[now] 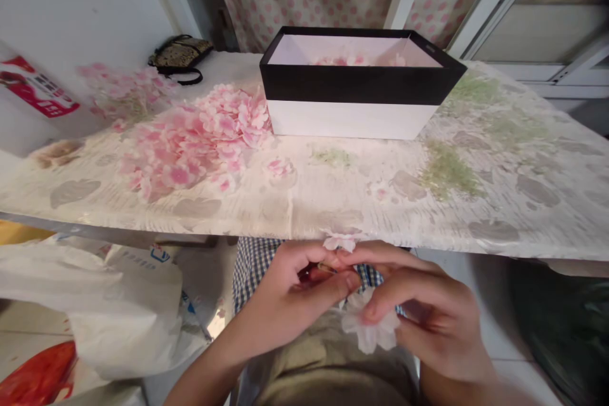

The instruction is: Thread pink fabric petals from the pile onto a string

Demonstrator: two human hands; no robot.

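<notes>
My left hand (304,282) and my right hand (419,311) meet just below the table's front edge, with their fingertips pinched together. Between them is a pale pink fabric blossom: one part (339,242) shows above the fingers and a larger white-pink part (370,325) hangs below. A thin stem or wire (326,266) seems to pass between my fingers, partly hidden. Farther away, a heap of pink fabric blossoms (195,139) lies on the table, left of an open black-and-white box (352,115) with more blossoms inside.
The table cover (295,203) has a leaf print, with green bits (450,171) scattered on it. A patterned handbag (181,58) sits at the back left. A white plastic bag (95,304) lies below the table on the left.
</notes>
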